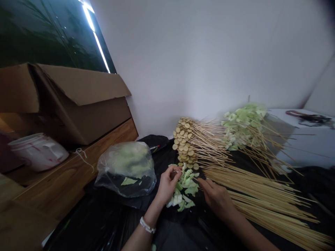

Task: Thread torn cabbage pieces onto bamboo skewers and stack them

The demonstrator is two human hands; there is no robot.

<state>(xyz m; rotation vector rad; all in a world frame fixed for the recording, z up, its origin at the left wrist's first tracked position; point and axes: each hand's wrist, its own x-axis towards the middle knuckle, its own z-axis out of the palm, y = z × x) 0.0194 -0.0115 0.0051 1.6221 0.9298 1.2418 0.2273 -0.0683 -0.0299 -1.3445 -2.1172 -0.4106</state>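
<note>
Pale green cabbage pieces (186, 202) lie on black plastic between my hands. My left hand (169, 182), with a white beaded bracelet at the wrist, pinches a cabbage piece at the pile's upper left edge. At the pile's right side, my right hand (216, 195) has its fingers closed near the cabbage and the tips of the sticks; what it holds is too small to make out. Loose bamboo sticks (264, 195) spread to the right. Behind my hands, skewers with round yellowish slices (184, 139) are stacked. Skewered cabbage (243, 122) is heaped at the back right.
A clear plastic bag of cabbage (128, 164) is left of my hands. Farther left are an open cardboard box (89, 115), a stained white bucket (39, 151) and a wooden board (110, 146). A white surface (309, 139) with a dark cord stands at the right.
</note>
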